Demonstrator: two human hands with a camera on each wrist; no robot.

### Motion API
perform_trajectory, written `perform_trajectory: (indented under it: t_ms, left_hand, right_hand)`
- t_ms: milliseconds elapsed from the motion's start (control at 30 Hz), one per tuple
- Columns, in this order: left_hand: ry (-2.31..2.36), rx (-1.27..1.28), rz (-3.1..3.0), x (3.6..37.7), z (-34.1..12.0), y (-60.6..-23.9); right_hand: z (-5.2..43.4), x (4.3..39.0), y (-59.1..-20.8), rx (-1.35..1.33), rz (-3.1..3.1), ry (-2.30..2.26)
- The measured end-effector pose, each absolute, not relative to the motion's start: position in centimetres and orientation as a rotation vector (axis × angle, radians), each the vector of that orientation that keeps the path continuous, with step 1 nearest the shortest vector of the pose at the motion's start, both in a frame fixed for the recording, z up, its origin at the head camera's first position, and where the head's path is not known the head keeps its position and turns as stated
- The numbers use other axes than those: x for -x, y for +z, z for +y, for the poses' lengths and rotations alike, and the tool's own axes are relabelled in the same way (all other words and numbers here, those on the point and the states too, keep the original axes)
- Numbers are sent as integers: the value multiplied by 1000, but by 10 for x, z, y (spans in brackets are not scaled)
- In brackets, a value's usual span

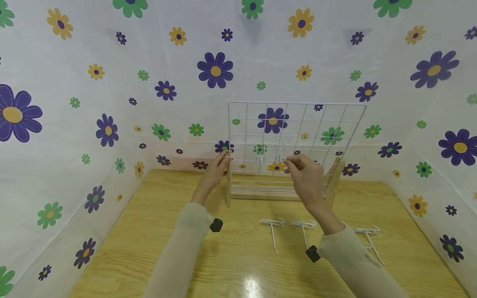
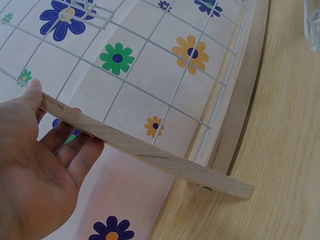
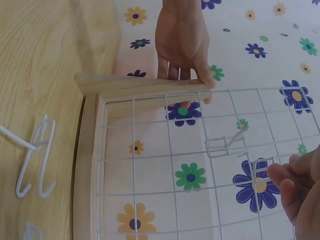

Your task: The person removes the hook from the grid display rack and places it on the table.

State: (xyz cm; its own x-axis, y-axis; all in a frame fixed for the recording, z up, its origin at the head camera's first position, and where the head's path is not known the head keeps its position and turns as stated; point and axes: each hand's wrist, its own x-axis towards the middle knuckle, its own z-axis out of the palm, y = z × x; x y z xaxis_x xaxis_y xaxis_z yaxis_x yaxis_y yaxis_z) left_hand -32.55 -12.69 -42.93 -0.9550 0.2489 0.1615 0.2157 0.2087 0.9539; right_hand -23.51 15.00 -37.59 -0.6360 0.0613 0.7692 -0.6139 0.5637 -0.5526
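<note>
A white wire grid point(image 1: 298, 103) stands upright in a wooden frame. My left hand point(image 1: 213, 174) grips the frame's left side post point(image 2: 135, 145), thumb on one face and fingers behind. Between the thumb and fingertips of my right hand point(image 1: 308, 180) is a white wire hook point(image 1: 281, 154), its back plate right at the grid's wires near the middle. Another wire hook point(image 3: 217, 146) hangs on the grid just to the left, its prong pointing outward.
Several more white double-ended hooks point(image 1: 273, 236) lie on the wooden table point(image 1: 231, 256) in front of the grid, some partly behind my right forearm. A flower-patterned sheet point(image 1: 186, 103) surrounds the table at the back and sides.
</note>
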Motion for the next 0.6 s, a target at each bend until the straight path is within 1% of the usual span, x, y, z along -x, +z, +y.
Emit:
perform_trajectory:
  t_ms: [233,433,600]
  left_hand:
    - [1906,-474,2420,326,-128,-430]
    - [1902,-462,2425,326,-127,-430]
    - [1896,-448,2434,326,-126,-431]
  right_hand:
    - [162,221,-376,-376,-2071,1184]
    - [175,209,-377,-385,-2035,1293]
    - [187,200,-378,-347,-2077,1290]
